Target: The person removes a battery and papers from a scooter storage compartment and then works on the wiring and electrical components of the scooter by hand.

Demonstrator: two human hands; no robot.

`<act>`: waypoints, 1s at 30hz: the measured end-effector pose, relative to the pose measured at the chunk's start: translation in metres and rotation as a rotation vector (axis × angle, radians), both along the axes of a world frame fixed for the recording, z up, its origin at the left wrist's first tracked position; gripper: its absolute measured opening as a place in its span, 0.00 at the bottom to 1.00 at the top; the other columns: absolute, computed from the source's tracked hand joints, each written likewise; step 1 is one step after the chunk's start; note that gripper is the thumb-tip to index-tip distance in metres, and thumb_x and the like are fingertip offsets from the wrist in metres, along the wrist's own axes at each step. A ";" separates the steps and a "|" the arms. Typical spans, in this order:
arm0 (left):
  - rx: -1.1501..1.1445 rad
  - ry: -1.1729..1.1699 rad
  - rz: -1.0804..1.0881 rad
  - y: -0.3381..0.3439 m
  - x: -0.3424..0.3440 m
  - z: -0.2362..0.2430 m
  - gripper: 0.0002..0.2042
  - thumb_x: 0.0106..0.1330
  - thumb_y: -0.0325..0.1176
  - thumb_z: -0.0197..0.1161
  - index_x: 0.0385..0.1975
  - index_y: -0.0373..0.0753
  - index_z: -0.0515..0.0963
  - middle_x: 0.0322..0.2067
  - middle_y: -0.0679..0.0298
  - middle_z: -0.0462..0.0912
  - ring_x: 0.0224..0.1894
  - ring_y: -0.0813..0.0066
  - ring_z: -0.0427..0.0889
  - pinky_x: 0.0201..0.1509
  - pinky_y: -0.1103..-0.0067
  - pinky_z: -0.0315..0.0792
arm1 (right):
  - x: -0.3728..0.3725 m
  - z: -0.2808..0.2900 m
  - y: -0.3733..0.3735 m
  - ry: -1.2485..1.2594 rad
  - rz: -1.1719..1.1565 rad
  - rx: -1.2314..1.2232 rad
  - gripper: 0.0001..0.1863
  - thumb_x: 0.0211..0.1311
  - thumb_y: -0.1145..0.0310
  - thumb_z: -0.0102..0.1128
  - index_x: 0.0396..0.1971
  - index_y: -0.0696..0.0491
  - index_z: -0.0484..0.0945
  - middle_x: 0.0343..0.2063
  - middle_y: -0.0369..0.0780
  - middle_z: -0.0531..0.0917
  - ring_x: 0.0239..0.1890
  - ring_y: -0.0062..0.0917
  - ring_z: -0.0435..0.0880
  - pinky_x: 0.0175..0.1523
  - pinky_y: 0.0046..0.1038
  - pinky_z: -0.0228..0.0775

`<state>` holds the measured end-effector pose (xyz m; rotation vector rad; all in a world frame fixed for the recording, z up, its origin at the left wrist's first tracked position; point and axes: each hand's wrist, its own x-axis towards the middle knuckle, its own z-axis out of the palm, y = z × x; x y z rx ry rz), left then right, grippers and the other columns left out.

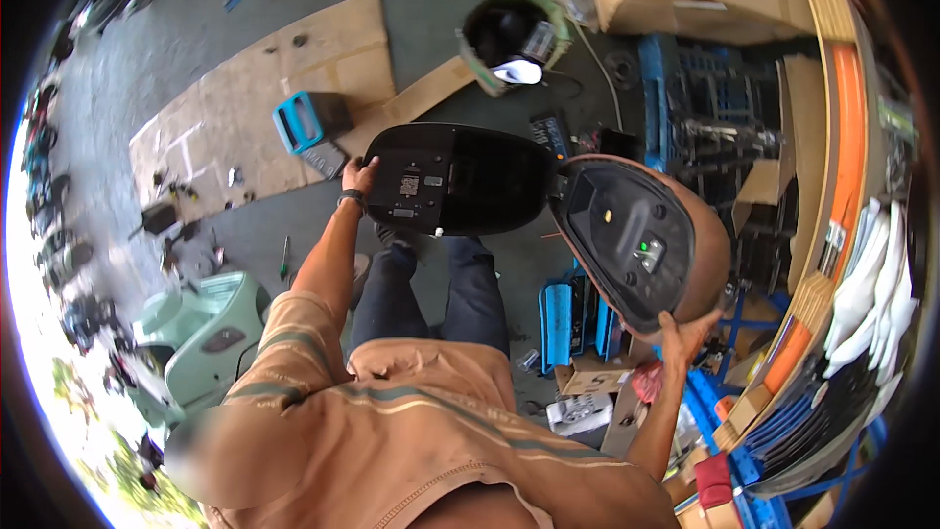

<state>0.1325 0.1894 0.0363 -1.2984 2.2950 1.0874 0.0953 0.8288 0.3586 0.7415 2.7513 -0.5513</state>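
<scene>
Left hand [359, 177] grasping black shell [475, 179] by edge; right hand [684, 337] grasping brown-rimmed seat [641, 235] (underside up).

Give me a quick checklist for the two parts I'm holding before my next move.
1. Left hand on the black shell: ok, gripping its left end.
2. Right hand on the brown seat: ok, at its lower edge.
3. Seat's dark underside facing up: ok.
4. Parts securely joined: cannot tell; they meet, but the fastening is unclear.
5. Tools off the floor: not ok, a green-handled screwdriver lies there.
</scene>
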 end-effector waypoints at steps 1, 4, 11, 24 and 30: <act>-0.016 0.002 0.041 -0.005 0.012 0.020 0.30 0.59 0.47 0.69 0.50 0.24 0.76 0.43 0.47 0.84 0.47 0.60 0.83 0.51 0.72 0.73 | 0.001 0.018 -0.003 0.038 0.021 -0.025 0.56 0.38 0.72 0.72 0.68 0.64 0.46 0.65 0.57 0.58 0.69 0.44 0.58 0.74 0.36 0.43; 0.131 0.118 0.166 -0.030 0.029 0.114 0.25 0.59 0.45 0.69 0.46 0.27 0.79 0.37 0.51 0.86 0.40 0.64 0.85 0.46 0.73 0.75 | -0.010 0.085 -0.014 0.211 0.090 -0.119 0.60 0.37 0.64 0.77 0.68 0.67 0.45 0.66 0.55 0.57 0.70 0.44 0.55 0.75 0.38 0.40; 0.103 0.136 0.337 -0.119 0.077 0.309 0.22 0.58 0.45 0.68 0.40 0.29 0.82 0.32 0.52 0.86 0.35 0.63 0.86 0.42 0.70 0.76 | -0.070 0.243 -0.133 0.355 0.691 0.318 0.56 0.37 0.54 0.71 0.67 0.65 0.53 0.65 0.54 0.62 0.69 0.45 0.59 0.74 0.39 0.42; -0.041 0.395 0.353 -0.358 0.215 0.577 0.25 0.59 0.47 0.64 0.40 0.25 0.80 0.33 0.44 0.84 0.38 0.55 0.84 0.44 0.68 0.75 | -0.102 0.421 -0.469 0.459 0.966 -0.242 0.52 0.42 0.57 0.71 0.67 0.60 0.54 0.63 0.51 0.64 0.67 0.41 0.62 0.72 0.39 0.47; -0.247 0.565 0.271 -0.474 0.214 0.669 0.22 0.61 0.44 0.65 0.38 0.25 0.79 0.31 0.50 0.84 0.35 0.67 0.83 0.40 0.72 0.75 | -0.123 0.489 -0.596 0.494 1.206 -0.117 0.69 0.44 0.41 0.75 0.70 0.64 0.35 0.66 0.59 0.57 0.66 0.46 0.62 0.70 0.43 0.57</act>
